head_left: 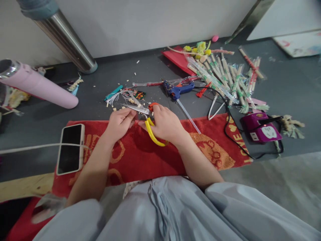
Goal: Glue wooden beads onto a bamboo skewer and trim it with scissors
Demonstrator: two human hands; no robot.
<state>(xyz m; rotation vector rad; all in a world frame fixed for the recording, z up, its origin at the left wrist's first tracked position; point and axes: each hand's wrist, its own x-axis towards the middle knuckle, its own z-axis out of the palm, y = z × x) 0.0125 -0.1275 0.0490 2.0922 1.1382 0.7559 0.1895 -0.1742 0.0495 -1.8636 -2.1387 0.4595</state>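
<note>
A person seated on the floor works over a red towel (140, 157), both bare hands meeting near its far edge. The right hand (165, 124) is clenched around the yellow handles of a pair of scissors (146, 117), whose metal blades point left and away, toward the left hand (119, 122). The left hand's fingers are pinched together just beside the blades; something small seems to sit between them, but it is too small to make out, and whether they grip it cannot be told.

Past the scissors, on the dark grey floor (288, 87), lie small pale scraps (117, 107) and a loose tuft of white strands (117, 96). A blue glue gun (179, 90) rests just beyond the right hand, a clear glue stick (188, 116) trailing back from it onto the towel. Farther right, a heap of thin wrapped sticks (225, 78) fans out across the floor, with a red sheet (178, 58) partly under its far end. A purple power strip (262, 128) sits near the towel's right end, a black cord (228, 129) looping from it.

At left, a phone (70, 148) with a dark screen lies on the towel's corner, a white cable (30, 147) plugged in. A pink bottle (37, 83) lies on its side beyond it, near a metal post (67, 42).
</note>
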